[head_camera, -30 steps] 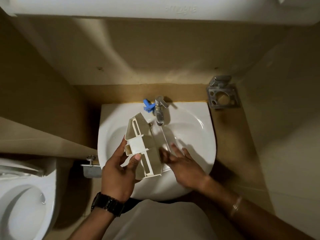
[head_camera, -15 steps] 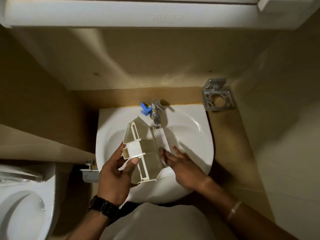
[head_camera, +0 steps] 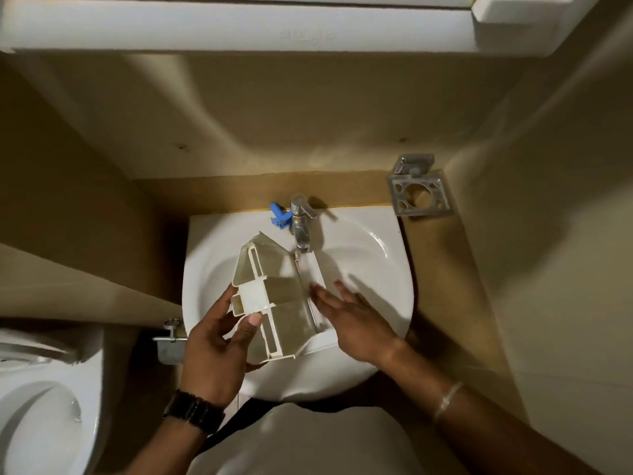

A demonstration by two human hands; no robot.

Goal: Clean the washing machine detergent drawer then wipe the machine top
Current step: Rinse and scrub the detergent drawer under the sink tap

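item: detergent drawer point(head_camera: 274, 296) | i see its long axis run from tap point(head_camera: 301, 231) toward me | left hand point(head_camera: 219, 341) grips its near-left edge | right hand point(head_camera: 352, 313) flat, fingers straight against its right wall, nearer the water

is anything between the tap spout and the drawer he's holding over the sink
Nothing visible. The drawer sits tilted over the sink with its far end right under the tap spout. The left hand grips its near side; the right hand lies flat against its right side, clear of the spout.

Tap point(head_camera: 301, 231) close above drawer point(head_camera: 277, 299)
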